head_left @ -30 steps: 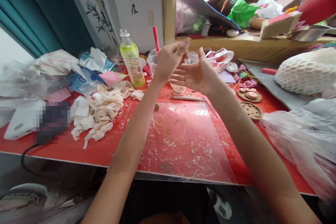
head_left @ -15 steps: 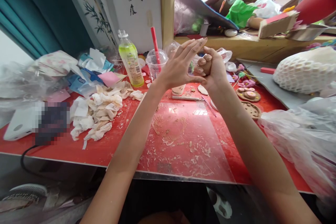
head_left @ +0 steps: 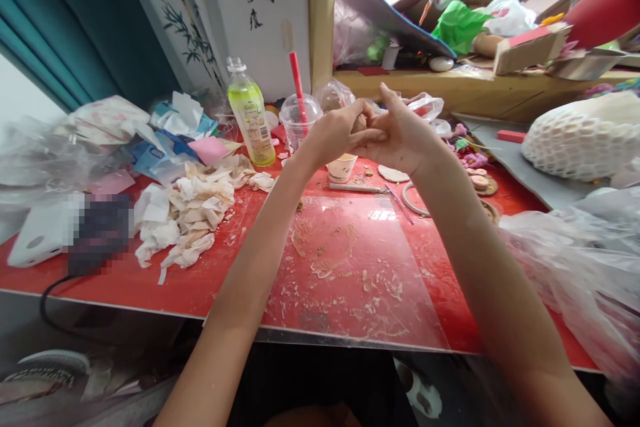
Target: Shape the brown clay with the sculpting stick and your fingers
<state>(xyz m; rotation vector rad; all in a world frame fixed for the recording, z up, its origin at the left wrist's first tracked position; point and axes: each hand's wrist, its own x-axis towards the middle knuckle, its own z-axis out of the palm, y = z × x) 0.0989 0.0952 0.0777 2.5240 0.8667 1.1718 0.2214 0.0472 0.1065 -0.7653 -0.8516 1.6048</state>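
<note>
Both hands are raised above the far part of the red table and meet each other. My left hand [head_left: 336, 128] is closed, its fingers curled against the right hand; a small brownish patch shows among them, too hidden to name. My right hand [head_left: 403, 137] has its thumb stretched upward and its fingers laid out toward the left palm. Below them stand a small paper cup [head_left: 341, 169], a thin grey-brown stick [head_left: 357, 188], a pale flat disc [head_left: 393, 174] and a thin pink tool [head_left: 400, 205]. A pale ring [head_left: 413, 200] lies partly behind the right forearm.
A clear sheet [head_left: 370, 307] with clay-like crumbs covers the table's front. Crumpled tissues [head_left: 195, 213], a green drink bottle [head_left: 250, 120] and a lidded plastic cup [head_left: 295, 130] with a red straw are left. Plastic bags [head_left: 575, 260] and a netted white object [head_left: 583, 133] are right.
The spread left fingers have curled in, and the curled right hand has opened with its thumb up. The hands have come together, shifting slightly left, showing more of the paper cup and ring.
</note>
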